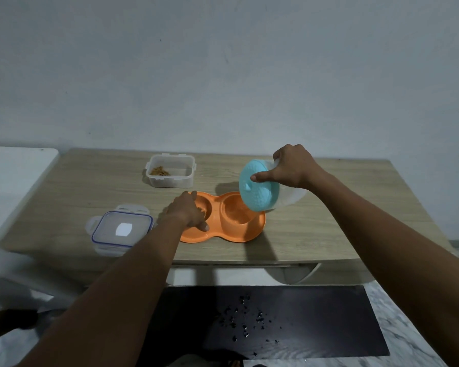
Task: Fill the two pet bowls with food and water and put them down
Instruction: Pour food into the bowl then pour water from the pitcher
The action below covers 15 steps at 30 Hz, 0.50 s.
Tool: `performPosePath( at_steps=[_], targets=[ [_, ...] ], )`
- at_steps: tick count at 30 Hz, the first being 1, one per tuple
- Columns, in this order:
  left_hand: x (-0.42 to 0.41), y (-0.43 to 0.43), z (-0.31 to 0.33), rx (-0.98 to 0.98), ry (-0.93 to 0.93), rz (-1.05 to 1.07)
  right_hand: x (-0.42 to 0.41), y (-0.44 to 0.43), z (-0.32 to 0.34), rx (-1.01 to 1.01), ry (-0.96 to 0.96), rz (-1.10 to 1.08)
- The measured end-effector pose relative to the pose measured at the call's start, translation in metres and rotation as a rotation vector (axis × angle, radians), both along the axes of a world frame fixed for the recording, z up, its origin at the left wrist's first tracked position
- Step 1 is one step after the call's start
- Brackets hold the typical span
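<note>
Orange bowls (224, 221), blue (perhaps turquoise) lid (257, 186).

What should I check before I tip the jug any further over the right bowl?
1. Jug tilted over the right bowl: ok.
2. Right hand gripping the jug, thumb on its blue lid: ok.
3. Left hand steadying the orange double bowl: ok.
4. Food in the left bowl: cannot tell, hand covers it.
5. Water level in the right bowl: cannot tell.
6. Food container and its lid clear of the pour: ok.
</note>
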State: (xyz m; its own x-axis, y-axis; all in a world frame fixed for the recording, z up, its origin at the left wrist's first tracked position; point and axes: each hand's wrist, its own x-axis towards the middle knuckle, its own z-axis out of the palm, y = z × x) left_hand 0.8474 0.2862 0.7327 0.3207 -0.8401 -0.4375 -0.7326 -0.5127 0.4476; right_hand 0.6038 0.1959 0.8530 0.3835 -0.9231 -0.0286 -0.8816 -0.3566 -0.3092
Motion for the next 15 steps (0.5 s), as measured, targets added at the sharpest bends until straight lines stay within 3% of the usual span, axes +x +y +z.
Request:
performPosePath(
  at_steps=[15],
  targets=[
    [0.000, 0.001, 0.001, 0.011, -0.025, -0.025, 0.000, 0.007, 0.011, -0.006, 0.019, 0.025]
  ],
)
